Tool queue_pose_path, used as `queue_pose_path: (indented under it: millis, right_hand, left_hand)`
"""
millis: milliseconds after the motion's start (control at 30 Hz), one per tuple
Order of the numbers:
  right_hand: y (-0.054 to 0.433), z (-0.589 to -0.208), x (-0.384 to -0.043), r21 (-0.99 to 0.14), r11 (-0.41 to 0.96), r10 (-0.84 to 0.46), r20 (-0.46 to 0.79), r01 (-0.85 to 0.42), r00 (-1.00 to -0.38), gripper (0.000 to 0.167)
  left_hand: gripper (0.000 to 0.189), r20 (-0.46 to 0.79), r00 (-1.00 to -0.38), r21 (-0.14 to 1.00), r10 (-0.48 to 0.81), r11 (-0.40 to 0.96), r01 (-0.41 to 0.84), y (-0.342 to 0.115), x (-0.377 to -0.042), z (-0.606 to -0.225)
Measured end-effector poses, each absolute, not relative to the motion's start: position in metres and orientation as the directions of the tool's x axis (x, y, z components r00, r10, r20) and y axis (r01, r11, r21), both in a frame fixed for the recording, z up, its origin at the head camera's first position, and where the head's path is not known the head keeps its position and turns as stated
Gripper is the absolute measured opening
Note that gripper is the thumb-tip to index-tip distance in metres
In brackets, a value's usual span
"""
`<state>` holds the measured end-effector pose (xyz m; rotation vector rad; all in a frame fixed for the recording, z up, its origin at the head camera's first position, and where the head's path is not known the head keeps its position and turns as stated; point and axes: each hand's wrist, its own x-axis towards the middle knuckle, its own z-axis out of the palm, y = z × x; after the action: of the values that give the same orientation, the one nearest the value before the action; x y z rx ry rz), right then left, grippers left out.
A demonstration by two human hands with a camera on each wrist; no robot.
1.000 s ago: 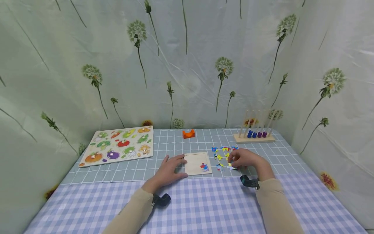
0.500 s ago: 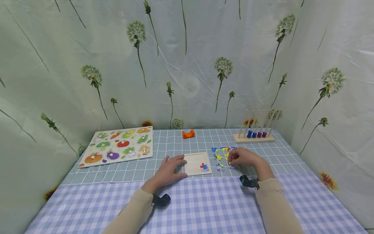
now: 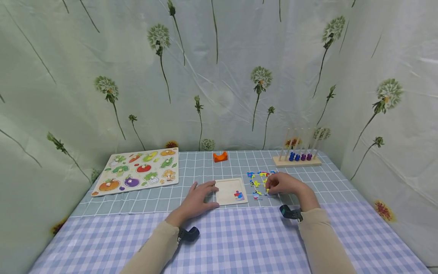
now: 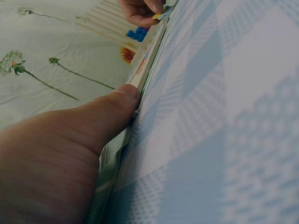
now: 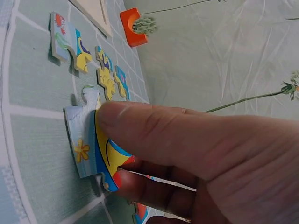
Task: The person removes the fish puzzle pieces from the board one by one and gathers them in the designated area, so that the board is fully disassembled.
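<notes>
My right hand (image 3: 284,183) pinches a jigsaw piece (image 5: 81,135) between thumb and fingers, among the loose pieces. It is pale blue with an orange starfish, with yellow, blue and red parts, and my thumb covers some of it. My left hand (image 3: 197,199) lies with fingers spread at the left side of the wooden puzzle tray (image 3: 224,192); its thumb (image 4: 119,105) is at the tray's near edge in the left wrist view. One red and blue piece (image 3: 238,195) sits in the tray's near right corner.
Several loose jigsaw pieces (image 3: 256,183) lie right of the tray. A vegetable puzzle board (image 3: 137,171) is at the left, an orange curved block (image 3: 220,156) stands behind the tray, and a peg rack (image 3: 297,163) with small blue and purple figures is at the back right.
My right hand has shifted slightly left, and the pinched piece has changed its tilt, showing less of its pale face in the head view. My left hand has stayed at the tray.
</notes>
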<state>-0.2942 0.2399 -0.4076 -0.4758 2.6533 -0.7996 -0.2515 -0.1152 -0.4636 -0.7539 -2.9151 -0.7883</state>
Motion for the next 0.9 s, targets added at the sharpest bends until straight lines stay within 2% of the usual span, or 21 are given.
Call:
queue_pose_path:
  millis: [333, 467, 633, 900]
  right_hand:
    - [0.239, -0.404, -0.292, -0.56, 0.797, -0.401, -0.208, -0.227, -0.892, 0.006]
    - [0.236, -0.402, -0.292, -0.556, 0.795, -0.399, -0.177, -0.243, -0.9, 0.004]
    - [0.226, -0.402, -0.293, -0.569, 0.772, -0.415, -0.116, -0.282, -0.902, 0.011]
    - [0.198, -0.406, -0.292, -0.597, 0.709, -0.503, -0.057, -0.374, -0.863, 0.015]
  left_hand:
    - [0.054, 0.147, -0.884, 0.471, 0.444, 0.755, 0.457, -0.116, -0.252, -0.465]
    - [0.053, 0.151, -0.883, 0.465, 0.444, 0.757, 0.459, -0.116, -0.252, -0.465]
    - [0.054, 0.15, -0.883, 0.465, 0.444, 0.756, 0.46, -0.115, -0.251, -0.464]
    - [0.052, 0.156, -0.882, 0.469, 0.444, 0.753, 0.461, -0.115, -0.251, -0.464]
